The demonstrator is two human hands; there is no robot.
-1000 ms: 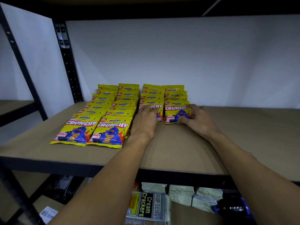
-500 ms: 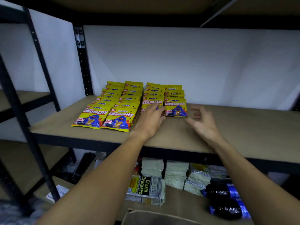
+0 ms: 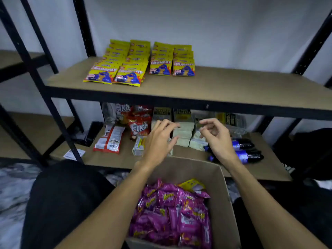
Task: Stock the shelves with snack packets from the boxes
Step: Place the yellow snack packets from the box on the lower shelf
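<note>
**Spotter A:** Your left hand (image 3: 158, 141) hangs over the far rim of the cardboard box (image 3: 222, 194). Its fingers are spread and only lightly bent, and there is nothing in it.

**Spotter B:** Your right hand (image 3: 218, 139) is over the box's far right corner. The fingers are loosely curled with the thumb near the forefinger, and it holds nothing either. Your two hands are apart.

**Spotter A:** Inside the box, your pink snack packets (image 3: 172, 212) lie in a loose heap. One yellow packet (image 3: 191, 184) pokes out at the heap's far side.

**Spotter B:** Look beyond the box, higher up and a little to its left. The upper shelf (image 3: 233, 87) carries the yellow Crunchy packets (image 3: 140, 63) in four overlapping rows, set as two pairs with a gap between them.

**Spotter A:** The lower shelf (image 3: 111, 159) runs straight beyond the box. The pale cracker packs (image 3: 183, 133) are stacked there, just past your fingertips.

**Spotter B:** Red Fika bags (image 3: 140, 124) stand beyond the box's far left corner. A red-and-white packet (image 3: 109, 139) lies flat farther left of them.

**Spotter A:** Beyond the box's far right corner, dark bottles with blue labels (image 3: 246, 150) lie on their sides, partly behind your right wrist.

**Spotter B:** Your black-clothed knee (image 3: 62, 203) sits just left of the box.
</note>
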